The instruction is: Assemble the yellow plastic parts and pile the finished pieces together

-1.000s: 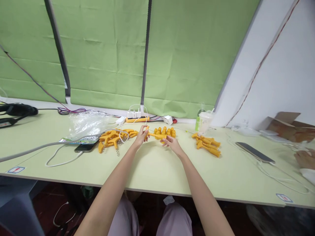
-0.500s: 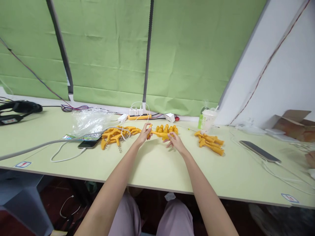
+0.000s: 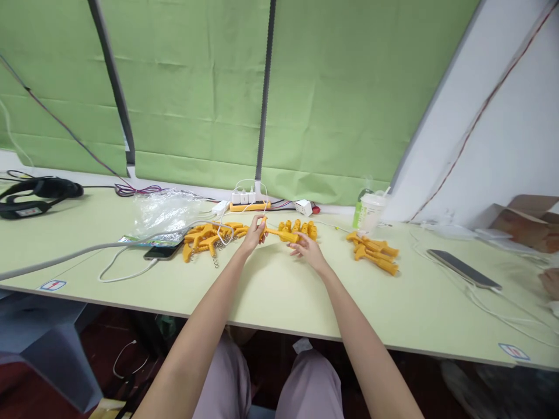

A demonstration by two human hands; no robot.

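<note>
My left hand (image 3: 253, 234) pinches the thin end of a long orange plastic piece (image 3: 279, 233) held just above the pale green table (image 3: 279, 297). At the thicker end of that same piece, my right hand (image 3: 305, 248) has its fingers curled round it. Behind the hands stands a small cluster of orange caps (image 3: 301, 227). A pile of orange handles with metal springs (image 3: 207, 238) lies left of my left hand. A second pile of orange assembled pieces (image 3: 373, 253) lies to the right.
A crumpled clear plastic bag (image 3: 163, 212), a phone on a white cable (image 3: 162, 252), a power strip with chargers (image 3: 245, 202) and a lidded cup (image 3: 371, 212) stand along the back. Another phone (image 3: 463, 269) lies right. Headphones (image 3: 37, 192) rest far left. Someone else's hand (image 3: 551, 282) shows at the right edge.
Both hands stay on the orange piece and have shifted it slightly; the view has drifted left and down, so everything sits a little further right in the picture.
</note>
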